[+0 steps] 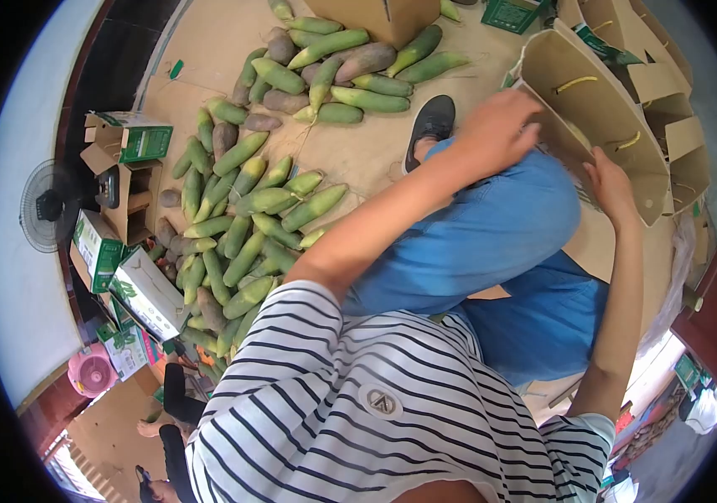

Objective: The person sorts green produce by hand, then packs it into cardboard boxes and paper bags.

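Observation:
A tall open cardboard box [626, 180] with yellow rope handles leans at the right, beside my raised knee. My right hand [614, 186] grips its near edge, with the fingers partly hidden by the wall. My left hand [505, 126] is over the knee at the box's left edge, its fingers bent and apart with nothing visible between them. Long green radishes [245, 201] lie in a large pile to my left, some of them brownish. More green radishes [367, 99] spread out ahead of my shoe.
A brown carton [388, 21] stands among the far radishes. Several open boxes [668, 96] crowd the right side. Green-and-white boxes [147, 289], a grey fan [46, 205] and a pink fan [92, 370] line the left. Another person's legs [176, 402] show at lower left.

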Motion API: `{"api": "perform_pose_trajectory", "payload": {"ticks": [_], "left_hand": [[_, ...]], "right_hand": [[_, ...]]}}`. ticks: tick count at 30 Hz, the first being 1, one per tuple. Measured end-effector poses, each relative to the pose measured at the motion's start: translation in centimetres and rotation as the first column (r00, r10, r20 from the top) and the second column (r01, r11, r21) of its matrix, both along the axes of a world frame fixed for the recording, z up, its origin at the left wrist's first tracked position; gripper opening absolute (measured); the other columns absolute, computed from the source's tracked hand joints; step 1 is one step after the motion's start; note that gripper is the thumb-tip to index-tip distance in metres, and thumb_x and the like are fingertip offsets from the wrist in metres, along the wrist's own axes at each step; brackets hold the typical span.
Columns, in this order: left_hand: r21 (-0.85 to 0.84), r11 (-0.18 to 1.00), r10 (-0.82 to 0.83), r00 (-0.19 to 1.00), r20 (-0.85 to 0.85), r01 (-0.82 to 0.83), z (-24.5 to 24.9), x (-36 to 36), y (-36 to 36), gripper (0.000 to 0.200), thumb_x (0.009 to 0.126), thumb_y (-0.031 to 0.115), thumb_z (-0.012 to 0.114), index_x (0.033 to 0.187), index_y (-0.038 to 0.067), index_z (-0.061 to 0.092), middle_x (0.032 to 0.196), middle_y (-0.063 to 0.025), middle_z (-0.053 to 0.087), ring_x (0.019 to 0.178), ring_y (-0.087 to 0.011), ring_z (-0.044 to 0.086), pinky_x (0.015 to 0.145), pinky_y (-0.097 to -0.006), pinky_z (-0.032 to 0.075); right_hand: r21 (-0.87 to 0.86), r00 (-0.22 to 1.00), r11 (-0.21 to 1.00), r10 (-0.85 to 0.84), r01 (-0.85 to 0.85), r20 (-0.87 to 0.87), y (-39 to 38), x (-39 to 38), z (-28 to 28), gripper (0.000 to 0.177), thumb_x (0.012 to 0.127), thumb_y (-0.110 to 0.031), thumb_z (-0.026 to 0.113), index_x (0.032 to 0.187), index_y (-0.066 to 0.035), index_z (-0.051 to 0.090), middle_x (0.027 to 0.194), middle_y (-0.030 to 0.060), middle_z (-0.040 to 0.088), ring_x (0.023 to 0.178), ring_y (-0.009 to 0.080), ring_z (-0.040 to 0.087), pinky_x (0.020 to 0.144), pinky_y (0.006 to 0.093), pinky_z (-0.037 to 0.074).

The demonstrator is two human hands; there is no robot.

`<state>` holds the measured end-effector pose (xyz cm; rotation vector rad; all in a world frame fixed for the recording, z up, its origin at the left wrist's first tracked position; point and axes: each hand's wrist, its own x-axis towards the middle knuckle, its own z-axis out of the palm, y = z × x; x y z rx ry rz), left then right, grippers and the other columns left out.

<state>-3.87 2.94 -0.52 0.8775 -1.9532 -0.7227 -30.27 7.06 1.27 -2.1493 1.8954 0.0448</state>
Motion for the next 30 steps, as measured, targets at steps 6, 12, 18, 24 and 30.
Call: {"api": "perform_pose_trajectory", "payload": {"ticks": [6,12,18,24,30], "left_hand": [[0.392,0.866,-0.007,0.777,0.629,-0.31,-10.6,16.6,8.0,0.03,0.081,0.02,0.061,0.106,0.004,0.058,0.101,-0.018,0.058,0.096,-0.036,0.056,0.08,-0.042,0.047],[0.123,0.765,0.006,0.198,0.98,-0.632,-18.4,30.6,15.1,0.027,0.075,0.011,0.059,0.102,0.007,0.056,0.106,-0.0128,0.055,0.103,-0.0308,0.053,0.082,-0.044,0.046],[0.006,0.743,-0.05,-0.046,0.998,-0.669,-21.0,38.6,16.8,0.032,0.083,0.013,0.056,0.115,0.011,0.05,0.117,-0.0084,0.05,0.112,-0.0257,0.047,0.088,-0.0441,0.04],[0.069,0.678,-0.144,-0.039,0.989,-0.732,-22.7,39.0,15.7,0.023,0.082,0.01,0.056,0.105,0.011,0.053,0.112,-0.0081,0.053,0.109,-0.0265,0.049,0.085,-0.0426,0.043],[0.108,0.775,0.011,0.185,0.983,-0.623,-19.1,34.0,15.0,0.03,0.072,0.011,0.063,0.1,0.007,0.053,0.105,-0.0121,0.054,0.105,-0.033,0.05,0.085,-0.044,0.044]], "right_hand": [[0.004,0.999,1.0,-0.021,0.02,0.034,0.0,-0.1,-0.3,0.032,0.091,-0.02,0.051,0.115,0.0,0.049,0.097,0.0246,0.06,0.092,0.0399,0.057,0.077,0.0459,0.044],[0.087,0.993,0.99,-0.111,0.108,0.027,-0.3,0.5,0.2,0.034,0.091,-0.022,0.051,0.117,0.001,0.048,0.097,0.0252,0.06,0.093,0.0394,0.057,0.078,0.0447,0.044],[0.111,0.992,0.987,-0.123,0.119,0.036,-0.5,-0.4,-0.6,0.04,0.093,-0.023,0.05,0.124,0.002,0.045,0.109,0.0281,0.057,0.103,0.0394,0.056,0.085,0.0397,0.044],[0.107,0.993,0.987,-0.117,0.119,-0.026,-0.6,0.0,-0.1,0.041,0.092,-0.025,0.052,0.124,0.0,0.046,0.107,0.0261,0.058,0.102,0.0392,0.056,0.084,0.041,0.045],[-0.018,0.999,1.0,-0.025,0.026,0.021,-0.6,-0.5,-0.4,0.026,0.088,-0.022,0.053,0.105,-0.003,0.049,0.09,0.0229,0.061,0.088,0.0409,0.057,0.074,0.0476,0.045]]}}
